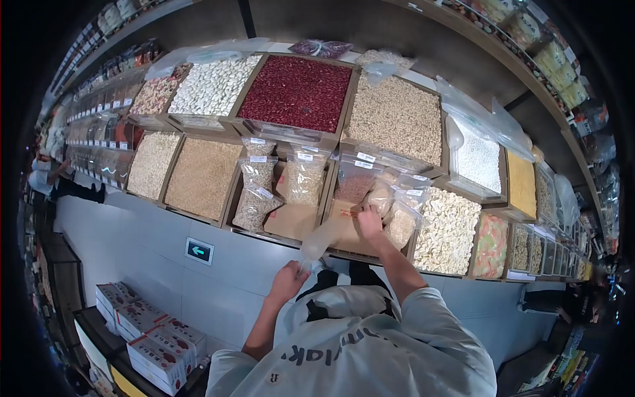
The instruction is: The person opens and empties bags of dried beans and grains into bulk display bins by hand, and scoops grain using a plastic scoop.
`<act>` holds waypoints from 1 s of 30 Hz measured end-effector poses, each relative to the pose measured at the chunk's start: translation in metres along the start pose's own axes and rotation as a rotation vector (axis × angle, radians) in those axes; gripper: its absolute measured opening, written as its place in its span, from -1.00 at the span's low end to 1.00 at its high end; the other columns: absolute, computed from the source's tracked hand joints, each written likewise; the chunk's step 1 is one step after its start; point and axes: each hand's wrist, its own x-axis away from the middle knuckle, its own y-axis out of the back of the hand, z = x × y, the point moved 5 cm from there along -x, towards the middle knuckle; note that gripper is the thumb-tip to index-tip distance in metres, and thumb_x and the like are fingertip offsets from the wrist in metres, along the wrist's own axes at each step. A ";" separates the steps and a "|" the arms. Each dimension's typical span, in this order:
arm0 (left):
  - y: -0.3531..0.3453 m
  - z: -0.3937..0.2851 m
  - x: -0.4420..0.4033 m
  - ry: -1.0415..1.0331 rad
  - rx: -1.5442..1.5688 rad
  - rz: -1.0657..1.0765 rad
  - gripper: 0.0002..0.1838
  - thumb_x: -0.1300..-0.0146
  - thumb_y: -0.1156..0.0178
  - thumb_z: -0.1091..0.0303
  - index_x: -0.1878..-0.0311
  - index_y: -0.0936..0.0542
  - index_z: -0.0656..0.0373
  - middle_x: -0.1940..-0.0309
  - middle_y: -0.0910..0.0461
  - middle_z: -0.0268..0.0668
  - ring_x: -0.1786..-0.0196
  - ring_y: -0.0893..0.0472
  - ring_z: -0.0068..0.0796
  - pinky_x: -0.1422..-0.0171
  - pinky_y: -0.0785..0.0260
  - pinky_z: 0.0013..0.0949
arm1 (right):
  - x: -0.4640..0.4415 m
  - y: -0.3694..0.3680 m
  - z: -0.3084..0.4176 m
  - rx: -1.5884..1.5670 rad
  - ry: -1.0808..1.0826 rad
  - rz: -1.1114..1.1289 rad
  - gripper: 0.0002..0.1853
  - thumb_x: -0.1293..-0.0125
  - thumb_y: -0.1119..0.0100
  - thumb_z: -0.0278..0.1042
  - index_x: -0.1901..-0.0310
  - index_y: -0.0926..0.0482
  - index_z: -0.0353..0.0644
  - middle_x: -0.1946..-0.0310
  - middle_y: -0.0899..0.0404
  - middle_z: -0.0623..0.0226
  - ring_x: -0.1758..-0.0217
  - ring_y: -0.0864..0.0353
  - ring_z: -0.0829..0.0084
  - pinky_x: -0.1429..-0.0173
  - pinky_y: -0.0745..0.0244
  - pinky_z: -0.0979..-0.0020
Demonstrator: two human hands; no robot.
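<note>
Plastic, thin and see-through, makes up the clear bag [316,243] that our left hand [288,281] holds low, near the front of the desk. Our left fingers are bent shut on its bottom end, and its other end leans up toward the open bin [347,239]. We cannot tell if anything is in it.

Our right hand [370,220] reaches into that bin and touches a pale bag [380,197]. Those fingers are curled and partly closed at its lower edge, but we cannot tell if they pinch it. One more pale bag [399,228] sits just beside our wrist, and a reddish bag [354,188] lies on the other side. Brown cardboard shows at the bottom of the bin.

To our left, the next bin has three bags of grain, one [305,180] on the right and two [256,173] on the left. Red beans [296,89] fill a box behind them, and white curly bits [446,225] fill the box to our right.

We do best to go slow and soft here. A full bag looks heavy and floppy, so a good hold takes in plenty of its body. Tugging one thin corner could tear it. The clear bag is best kept away from sharp edges.
</note>
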 end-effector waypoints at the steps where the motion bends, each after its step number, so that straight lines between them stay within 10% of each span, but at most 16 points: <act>1: -0.005 -0.002 0.005 -0.002 0.026 0.010 -0.64 -0.21 -0.26 0.16 0.36 -0.44 0.31 0.34 -0.51 0.04 0.23 -0.54 0.15 0.14 -0.38 0.01 | -0.001 -0.001 0.000 0.004 0.005 0.004 -0.78 -0.13 -0.10 -0.45 0.18 -0.63 -0.25 0.07 -0.50 0.12 -0.07 -0.52 0.15 -0.07 -0.55 0.25; 30: -0.016 0.016 0.013 0.054 0.278 0.023 -0.61 -0.22 -0.28 0.14 0.36 -0.43 0.33 0.46 -0.50 0.06 0.33 -0.52 0.17 0.23 -0.35 -0.03 | -0.006 -0.036 -0.012 -0.078 -0.270 -0.156 -0.85 -0.14 -0.15 -0.50 0.22 -0.54 -0.26 0.23 -0.60 0.06 0.18 -0.66 0.08 0.14 -0.58 0.15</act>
